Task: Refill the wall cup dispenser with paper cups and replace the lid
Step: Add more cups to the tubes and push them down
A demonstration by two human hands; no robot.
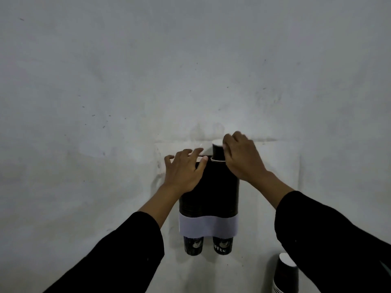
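Right hand (241, 159): I see fingers closed on the cup stack (218, 150).
Left hand (185, 172): spread flat on the dispenser (209, 193) (holding nothing).
Risk: tilted stack jams.

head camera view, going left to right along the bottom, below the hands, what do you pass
left sleeve → left cup under the dispenser → right cup under the dispenser → spare cup stack → right sleeve
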